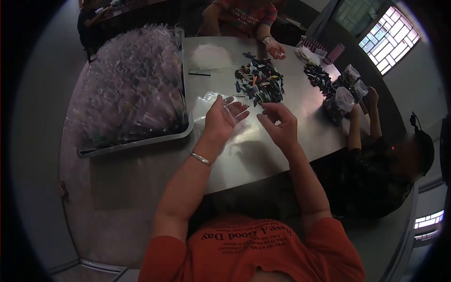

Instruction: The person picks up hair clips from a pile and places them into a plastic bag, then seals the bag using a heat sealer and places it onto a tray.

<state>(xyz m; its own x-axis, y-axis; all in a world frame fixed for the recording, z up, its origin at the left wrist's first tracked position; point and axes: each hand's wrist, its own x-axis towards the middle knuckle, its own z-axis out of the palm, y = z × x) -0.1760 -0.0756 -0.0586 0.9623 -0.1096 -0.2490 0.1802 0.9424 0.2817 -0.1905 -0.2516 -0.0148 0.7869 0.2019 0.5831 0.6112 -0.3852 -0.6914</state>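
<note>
My left hand [223, 117] is palm up over the metal table, with a small clear plastic bag [231, 113] lying across its fingers, the thumb pointing up. My right hand [281, 123] is at the near edge of a pile of small dark and coloured pieces [260, 80]. Its thumb and index finger are curved towards each other near the pile; whether a piece is between the fingertips is too small to tell. More clear bags [206, 97] lie flat on the table beside and beneath my left hand.
A large tray [188, 129] heaped with filled clear bags [131, 84] stands at the left. A white stack [211, 56] and a dark flat object [199, 72] lie behind. Plastic jars [344, 99] and a second dark pile [319, 79] are at the right. Co-workers sit across and at the right.
</note>
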